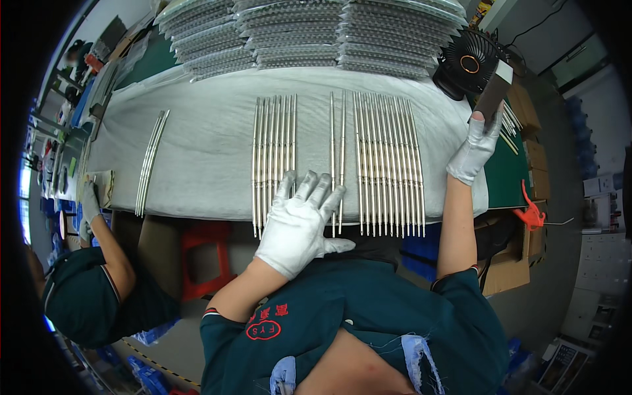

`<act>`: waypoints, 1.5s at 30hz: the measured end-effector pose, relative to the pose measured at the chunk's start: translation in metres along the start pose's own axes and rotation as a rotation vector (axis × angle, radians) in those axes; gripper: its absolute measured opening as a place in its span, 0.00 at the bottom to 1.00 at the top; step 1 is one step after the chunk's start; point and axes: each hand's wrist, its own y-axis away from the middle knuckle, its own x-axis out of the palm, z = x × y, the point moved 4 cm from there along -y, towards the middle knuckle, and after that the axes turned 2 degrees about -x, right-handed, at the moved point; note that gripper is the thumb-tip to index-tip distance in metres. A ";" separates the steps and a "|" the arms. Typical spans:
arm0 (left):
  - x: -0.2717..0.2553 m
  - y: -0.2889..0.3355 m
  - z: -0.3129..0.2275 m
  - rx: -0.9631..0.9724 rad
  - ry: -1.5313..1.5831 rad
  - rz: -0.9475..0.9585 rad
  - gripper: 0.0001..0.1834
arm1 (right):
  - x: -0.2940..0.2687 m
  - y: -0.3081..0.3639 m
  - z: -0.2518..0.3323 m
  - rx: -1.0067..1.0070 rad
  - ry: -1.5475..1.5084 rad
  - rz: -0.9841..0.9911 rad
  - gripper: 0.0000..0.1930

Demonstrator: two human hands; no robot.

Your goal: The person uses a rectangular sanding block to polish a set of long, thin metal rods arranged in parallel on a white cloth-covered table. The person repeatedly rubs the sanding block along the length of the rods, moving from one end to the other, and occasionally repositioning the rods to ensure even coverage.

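I see the left hand (294,227) spread wide, gripping nothing, over metal rods (274,148) on the desk (204,131); more rods (390,158) lie at its two o'clock; the right hand (475,149) is closed around a dark block (493,95), pointing toward one o'clock.

Two thin, shiny silver rods (342,139) are lying side by side, just apart. A row of rods (272,141) is lying left of this pair — a wider row (388,161) is lying right of it. Well left of the pair, a small bunch of rods (151,161) is lying at a slant. Well right of the pair, a dark block (494,93) with a pale end is tilting up.
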 end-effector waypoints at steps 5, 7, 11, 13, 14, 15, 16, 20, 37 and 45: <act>0.002 -0.003 -0.010 0.038 0.051 -0.034 0.51 | 0.027 0.013 -0.005 -0.010 0.391 0.472 0.40; 0.012 -0.008 -0.024 0.126 0.094 -0.059 0.49 | 0.040 0.021 -0.008 -0.188 0.669 0.703 0.39; 0.023 -0.017 -0.031 0.114 0.031 -0.089 0.43 | 0.045 0.032 -0.009 -0.225 0.853 0.902 0.34; 0.030 -0.020 -0.032 0.113 -0.034 -0.122 0.42 | 0.047 0.035 -0.005 -0.257 0.941 0.941 0.31; 0.033 -0.020 -0.032 0.114 -0.068 -0.138 0.41 | 0.048 0.036 -0.003 -0.246 0.928 0.962 0.30; 0.035 -0.019 -0.032 0.120 -0.080 -0.159 0.40 | 0.049 0.036 -0.002 -0.236 0.915 0.983 0.30; 0.037 -0.017 -0.031 0.129 -0.089 -0.180 0.40 | 0.050 0.036 0.000 -0.225 0.905 1.002 0.30; 0.035 -0.003 -0.032 0.154 0.080 -0.225 0.36 | 0.044 0.048 0.026 -0.197 0.956 1.093 0.28; 0.038 0.001 -0.033 0.165 0.208 -0.349 0.34 | 0.083 0.091 0.064 -0.351 0.765 1.456 0.22; 0.045 0.003 -0.031 0.165 0.218 -0.392 0.35 | 0.076 0.081 0.064 -0.305 0.847 1.430 0.23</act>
